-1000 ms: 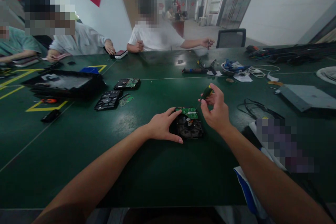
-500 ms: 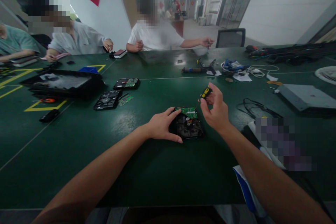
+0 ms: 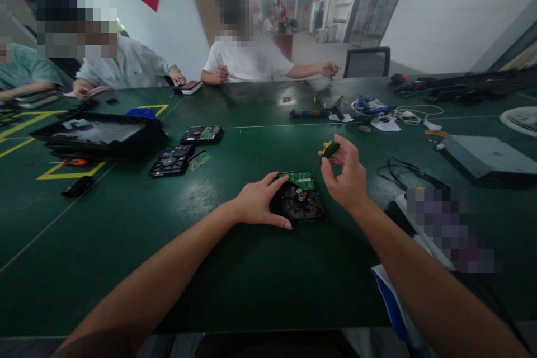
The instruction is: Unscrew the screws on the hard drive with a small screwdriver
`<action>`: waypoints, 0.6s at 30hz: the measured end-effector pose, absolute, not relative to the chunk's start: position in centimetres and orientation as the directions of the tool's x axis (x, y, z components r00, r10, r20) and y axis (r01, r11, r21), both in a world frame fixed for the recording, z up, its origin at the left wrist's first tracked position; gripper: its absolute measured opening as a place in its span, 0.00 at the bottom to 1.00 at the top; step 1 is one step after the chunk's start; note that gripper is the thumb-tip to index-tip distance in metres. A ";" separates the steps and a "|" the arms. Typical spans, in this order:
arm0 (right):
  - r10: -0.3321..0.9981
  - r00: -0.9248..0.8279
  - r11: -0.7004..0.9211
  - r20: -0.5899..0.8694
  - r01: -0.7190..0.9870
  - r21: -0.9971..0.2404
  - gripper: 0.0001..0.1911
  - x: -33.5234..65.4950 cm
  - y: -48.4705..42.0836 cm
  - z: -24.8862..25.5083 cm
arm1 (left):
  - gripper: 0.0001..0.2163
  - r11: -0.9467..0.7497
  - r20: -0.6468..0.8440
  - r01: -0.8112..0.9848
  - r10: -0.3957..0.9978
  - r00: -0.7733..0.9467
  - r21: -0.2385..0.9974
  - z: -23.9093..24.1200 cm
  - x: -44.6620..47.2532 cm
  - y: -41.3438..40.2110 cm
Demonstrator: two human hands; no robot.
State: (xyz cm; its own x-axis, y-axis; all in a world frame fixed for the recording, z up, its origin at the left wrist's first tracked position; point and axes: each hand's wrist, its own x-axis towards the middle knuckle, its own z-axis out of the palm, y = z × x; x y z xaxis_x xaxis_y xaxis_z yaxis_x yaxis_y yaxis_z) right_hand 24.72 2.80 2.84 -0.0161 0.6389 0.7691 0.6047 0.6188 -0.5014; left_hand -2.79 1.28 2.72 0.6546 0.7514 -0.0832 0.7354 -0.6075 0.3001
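Note:
A hard drive [image 3: 302, 205] lies flat on the green table in front of me, its green circuit board [image 3: 302, 180] showing along the far side. My left hand [image 3: 264, 199] grips it from the left, fingers at the far edge and thumb by the near edge. In my right hand [image 3: 344, 173] is a small black and yellow screwdriver [image 3: 330, 149], pinched by its handle between thumb and fingers. Its thin shaft slants down to the far right corner of the circuit board; the tip is too small to make out.
Two more hard drives [image 3: 172, 161] and a loose circuit board [image 3: 200, 160] lie left of centre. Farther left stands a black tray [image 3: 98, 137]. To the right are a grey metal box [image 3: 490, 156] and cables [image 3: 413, 170]. Co-workers sit across the table.
The screwdriver handle has turned in my right fingers, showing less of its yellow side. My left hand and the hard drive stay in place.

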 end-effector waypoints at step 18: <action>0.606 -0.041 0.598 0.794 0.682 -0.421 0.33 24.8 2.7 2.9 | 0.63 -0.590 -0.066 0.757 0.775 0.628 0.279 2.5 -2.4 1.2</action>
State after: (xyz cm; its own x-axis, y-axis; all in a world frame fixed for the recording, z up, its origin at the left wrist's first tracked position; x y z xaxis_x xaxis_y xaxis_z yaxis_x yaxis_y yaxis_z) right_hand 24.77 2.75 2.91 -0.0413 0.6064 0.7941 0.6820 0.5979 -0.4211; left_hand -2.37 1.19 2.52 0.6284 0.7751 -0.0664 0.7575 -0.5902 0.2790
